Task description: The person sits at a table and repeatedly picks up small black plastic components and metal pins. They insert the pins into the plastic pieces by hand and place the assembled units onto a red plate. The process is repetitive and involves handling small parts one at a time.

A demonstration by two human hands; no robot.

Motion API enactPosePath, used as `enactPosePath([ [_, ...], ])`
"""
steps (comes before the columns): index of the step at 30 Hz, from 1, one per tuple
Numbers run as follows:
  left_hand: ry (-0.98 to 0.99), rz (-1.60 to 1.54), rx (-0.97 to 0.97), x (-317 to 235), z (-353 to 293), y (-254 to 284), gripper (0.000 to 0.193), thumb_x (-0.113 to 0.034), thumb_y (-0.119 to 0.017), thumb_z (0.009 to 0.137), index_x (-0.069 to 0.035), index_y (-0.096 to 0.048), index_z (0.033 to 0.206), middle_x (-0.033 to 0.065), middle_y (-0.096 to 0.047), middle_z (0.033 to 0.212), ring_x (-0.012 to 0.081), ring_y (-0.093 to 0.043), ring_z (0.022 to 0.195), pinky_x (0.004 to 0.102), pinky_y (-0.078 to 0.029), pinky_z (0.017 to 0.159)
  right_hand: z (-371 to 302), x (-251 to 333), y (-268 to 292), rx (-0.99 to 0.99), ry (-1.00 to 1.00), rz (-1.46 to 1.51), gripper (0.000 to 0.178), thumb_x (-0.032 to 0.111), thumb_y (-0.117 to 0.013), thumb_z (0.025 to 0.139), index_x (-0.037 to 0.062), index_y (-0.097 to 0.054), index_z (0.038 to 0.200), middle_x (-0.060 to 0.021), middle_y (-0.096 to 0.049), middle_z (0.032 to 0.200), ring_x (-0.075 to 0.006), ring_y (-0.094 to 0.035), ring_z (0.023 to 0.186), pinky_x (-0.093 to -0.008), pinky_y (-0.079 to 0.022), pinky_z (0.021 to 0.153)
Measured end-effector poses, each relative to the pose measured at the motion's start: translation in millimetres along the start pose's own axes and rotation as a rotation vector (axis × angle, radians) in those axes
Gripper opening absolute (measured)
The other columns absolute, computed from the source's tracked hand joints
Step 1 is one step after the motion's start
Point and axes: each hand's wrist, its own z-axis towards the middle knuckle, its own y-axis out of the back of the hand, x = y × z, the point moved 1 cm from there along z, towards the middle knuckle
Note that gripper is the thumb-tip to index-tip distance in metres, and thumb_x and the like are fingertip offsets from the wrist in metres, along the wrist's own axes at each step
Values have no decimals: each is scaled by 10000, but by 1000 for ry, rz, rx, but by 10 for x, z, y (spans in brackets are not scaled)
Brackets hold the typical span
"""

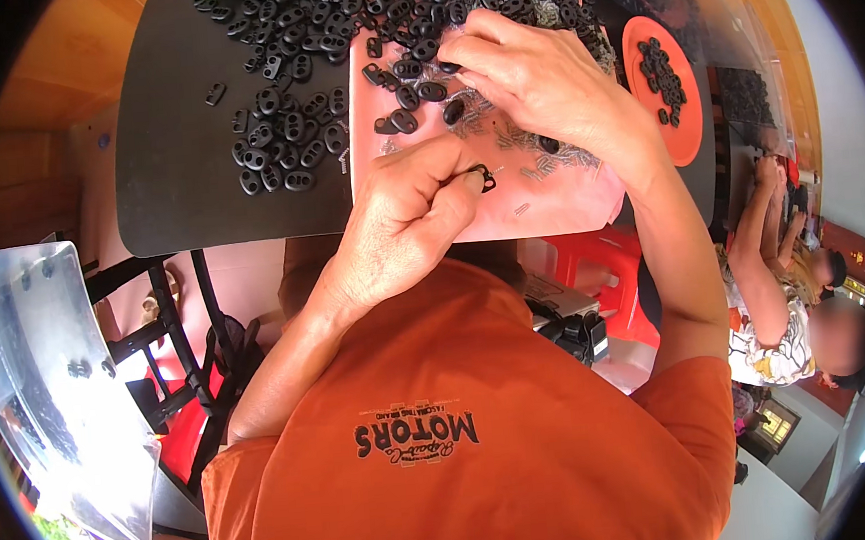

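My left hand (404,217) is closed in a pinch in front of my chest, over the near part of a pink sheet (558,206). Between its thumb and finger sits a small black cord lock part (487,179) with a looped end. Further off and to the right, the bent fingers of my right hand (539,77) reach into loose pieces, their tips closed on a black oval cord lock piece (448,66), partly hidden. Black two-hole cord locks (287,130) lie heaped across the sheet and the dark table. Thin small springs (545,152) are scattered under my right wrist.
An orange-red plate (684,142) at the right holds several black pieces. The dark table (175,178) extends left. A clear plastic bin (70,386) stands at lower left, beside a black metal frame (155,319). Red stools (614,277) are below the table; other people sit at the right.
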Motion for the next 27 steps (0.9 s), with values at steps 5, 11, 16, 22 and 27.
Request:
enactPosePath([
  [5,-13,35,-6,-15,13,7,64,-9,-523,850,32,-545,805,62,-458,643,130,-422,576,292,-378,536,10,-55,-31,4,-25,-70,133,45,-598,779,40,-558,905,-83,-548,890,-313,-631,762,-417,-521,586],
  [11,-50,27,-24,-8,18,9,64,-21,-533,861,28,-565,836,48,-460,640,118,-421,580,279,-380,542,9,-61,-22,5,-88,-63,113,50,-585,791,33,-566,902,-99,-572,910,-329,-631,781,-427,-524,624],
  [16,38,-118,-30,-22,8,1,80,-47,-525,894,1,-576,854,-28,-456,667,52,-386,603,229,-349,548,-20,-118,51,22,-228,349,143,132,-576,886,9,-617,945,-74,-631,840,-213,-615,708,-335,-479,613],
  [22,143,-235,-49,-71,28,35,114,-65,-519,904,2,-590,845,-55,-441,667,42,-391,616,198,-344,578,-128,83,245,142,-446,939,301,250,-546,974,45,-531,754,70,-384,608,-11,-339,535,-202,-276,463],
  [27,207,-257,-64,-122,25,24,150,-114,-507,894,-11,-613,920,-38,-516,749,26,-441,666,170,-346,591,-216,151,266,201,-460,1073,312,251,-558,967,49,-522,732,65,-407,606,-9,-351,526,-195,-285,462],
])
